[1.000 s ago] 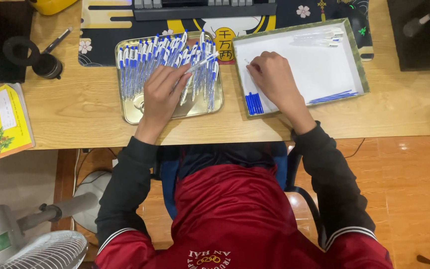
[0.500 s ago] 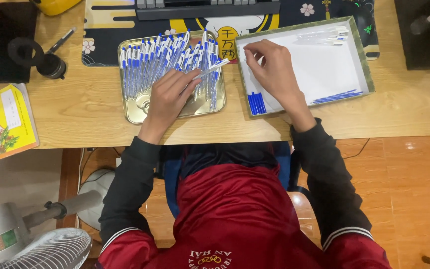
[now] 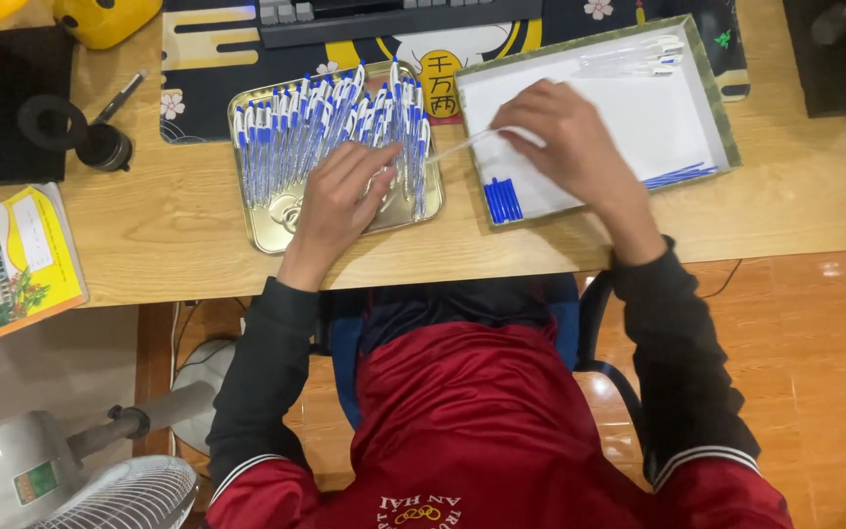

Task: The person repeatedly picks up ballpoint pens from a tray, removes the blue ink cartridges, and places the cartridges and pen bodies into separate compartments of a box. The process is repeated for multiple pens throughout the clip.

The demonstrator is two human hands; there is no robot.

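Observation:
My left hand (image 3: 340,196) rests in a golden metal tray (image 3: 281,220) on the wooden desk, its fingers spread over a heap of several blue-and-clear pens (image 3: 320,127). My right hand (image 3: 570,142) is over the left part of a shallow white box with a green rim (image 3: 712,93), pinching a thin clear pen barrel (image 3: 457,147) that points left toward the tray. In the box lie a small stack of blue pen caps (image 3: 503,199), some blue refills (image 3: 680,176) at the right, and clear barrels (image 3: 634,54) at the top.
A dark patterned desk mat (image 3: 208,59) and a keyboard (image 3: 394,15) lie behind the tray. At the left are a black round object (image 3: 100,147), a yellow thing (image 3: 105,20) and a yellow booklet (image 3: 12,264). A floor fan (image 3: 100,490) stands lower left.
My right hand has lifted slightly from the box's left edge and now holds a clear barrel pointing toward the tray. My left hand stays in the pen tray, fingers shifting a little.

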